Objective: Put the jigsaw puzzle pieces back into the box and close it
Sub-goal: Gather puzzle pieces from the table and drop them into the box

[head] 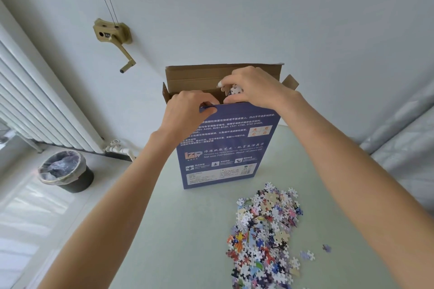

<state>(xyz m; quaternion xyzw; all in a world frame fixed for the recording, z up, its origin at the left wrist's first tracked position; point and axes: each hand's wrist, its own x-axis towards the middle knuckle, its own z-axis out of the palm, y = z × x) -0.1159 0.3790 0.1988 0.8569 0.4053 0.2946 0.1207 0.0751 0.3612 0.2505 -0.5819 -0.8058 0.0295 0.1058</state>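
A blue puzzle box (227, 148) stands upright on the pale table (187, 241), its brown top flaps open. My left hand (187, 110) pinches the front top edge of the box. Just above the opening, my right hand (253, 88) holds a few puzzle pieces (234, 90) in curled fingers. A large heap of loose coloured pieces (265, 234) lies on the table to the right, in front of the box. Two or three stray pieces (310, 254) lie apart at the heap's right.
A dark waste bin (64, 171) with a plastic liner stands on the floor at the left, below a white radiator (40, 101). A hand crank (117, 40) is mounted on the wall behind. A pale quilted surface (404, 148) borders the table on the right.
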